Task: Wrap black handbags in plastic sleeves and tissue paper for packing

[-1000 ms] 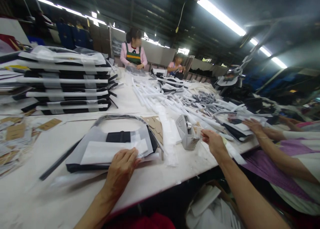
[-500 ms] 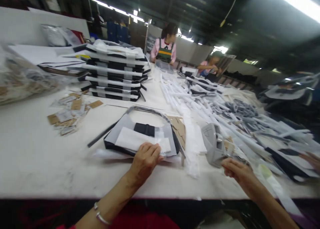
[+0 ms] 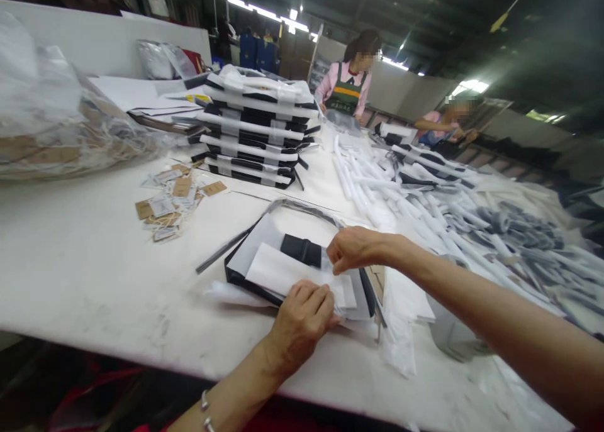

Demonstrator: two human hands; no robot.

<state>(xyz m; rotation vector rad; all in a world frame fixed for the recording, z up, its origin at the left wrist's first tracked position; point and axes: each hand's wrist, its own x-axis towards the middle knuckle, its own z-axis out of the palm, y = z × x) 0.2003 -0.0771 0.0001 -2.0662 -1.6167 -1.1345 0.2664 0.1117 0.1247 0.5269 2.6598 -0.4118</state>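
A black handbag (image 3: 234,277) lies flat on the table, partly covered with pale grey sheeting and a folded white sheet (image 3: 268,268). A black strap piece (image 3: 302,251) shows at its middle, and its wrapped handle (image 3: 309,209) arches at the far side. My left hand (image 3: 304,315) grips the bag's near edge, fingers curled over the white sheet. My right hand (image 3: 352,248) is closed in a pinch above the bag's right part; what its fingers hold, if anything, is hidden. Behind my right forearm stands a grey tape dispenser (image 3: 455,331), mostly covered.
Wrapped black bags form a stack (image 3: 259,133) at the back. Paper tags (image 3: 177,199) lie left of the bag, near a clear plastic bag (image 3: 61,124). White wrapped strips (image 3: 372,180) and grey rolls (image 3: 523,231) cover the right side. Two people (image 3: 346,86) work across the table.
My right hand has moved left from beside the tape dispenser to over the handbag. My left hand stays on the bag's near edge. The view has turned left.
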